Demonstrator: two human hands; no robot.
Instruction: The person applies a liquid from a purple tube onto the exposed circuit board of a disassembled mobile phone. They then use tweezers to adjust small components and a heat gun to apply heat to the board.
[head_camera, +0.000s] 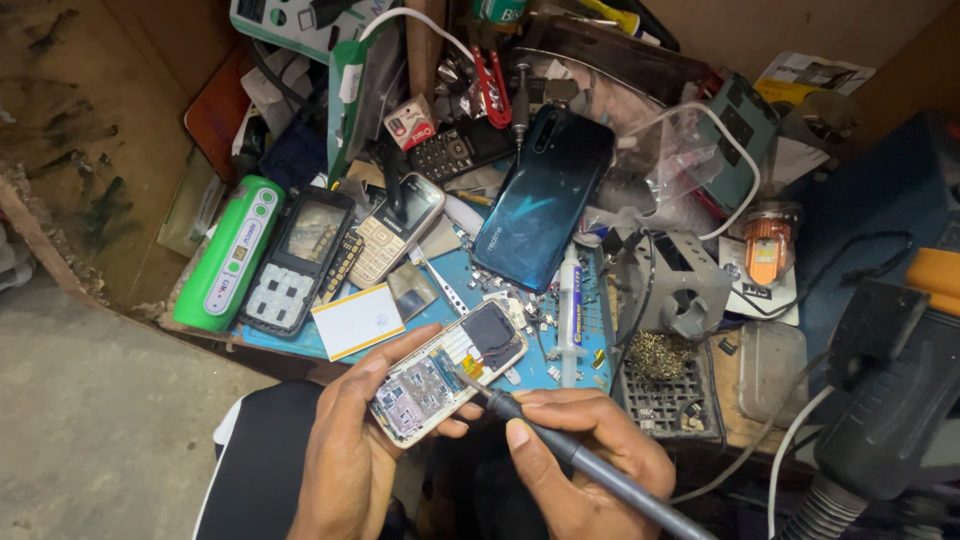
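Left hand (345, 455) fingers clamped on the opened phone (447, 370) by its edges, light and fragile, over the bench's near edge; right hand (585, 465) fingers pinch the soldering iron (570, 450).

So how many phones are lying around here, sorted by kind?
Opened keypad phone, held in the left hand: 1
Keypad phones on the bench: 3
Blue smartphone, face down: 1
Total: 5
The right hand holds a grey tool to the opened one.

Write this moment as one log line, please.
left hand: holds opened phone | right hand: holds soldering iron, tip on phone
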